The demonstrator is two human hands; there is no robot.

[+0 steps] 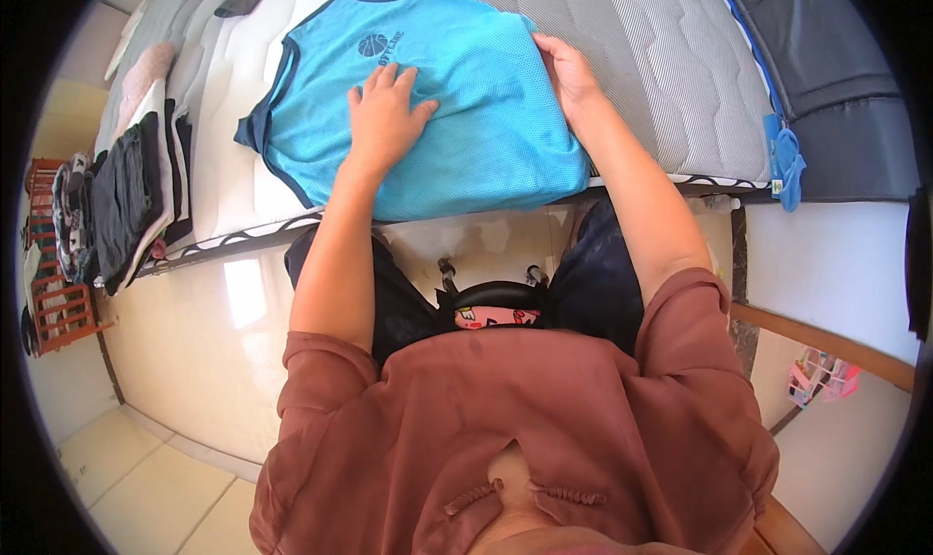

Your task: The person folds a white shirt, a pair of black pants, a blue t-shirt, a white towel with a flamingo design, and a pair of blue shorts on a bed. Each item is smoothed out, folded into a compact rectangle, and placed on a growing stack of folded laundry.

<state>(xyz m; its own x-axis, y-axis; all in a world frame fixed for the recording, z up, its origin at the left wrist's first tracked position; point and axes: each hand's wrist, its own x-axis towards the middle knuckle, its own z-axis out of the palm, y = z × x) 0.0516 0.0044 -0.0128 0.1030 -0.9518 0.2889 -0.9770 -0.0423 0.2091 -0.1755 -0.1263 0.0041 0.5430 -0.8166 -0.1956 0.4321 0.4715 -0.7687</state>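
A sleeveless blue mesh jersey with dark trim [459,147] lies spread on the mattress, its neck and armhole edges towards the left and a basketball print near its upper part. My left hand [388,114] rests on top of the fabric just below the print, fingers apart. At the jersey's right edge is my right hand [568,74], with the thumb over the far right corner and the other fingers partly hidden by the fabric. Whether those fingers pinch the cloth cannot be made out.
The striped quilted mattress [656,66] spans the area before me. Folded dark and white clothes [131,190] are stacked at its left edge, beside more clothing. A dark padded headboard [845,117] stands at right, with a blue cloth item [789,165] hanging there. A red wooden rack [64,314] is far left.
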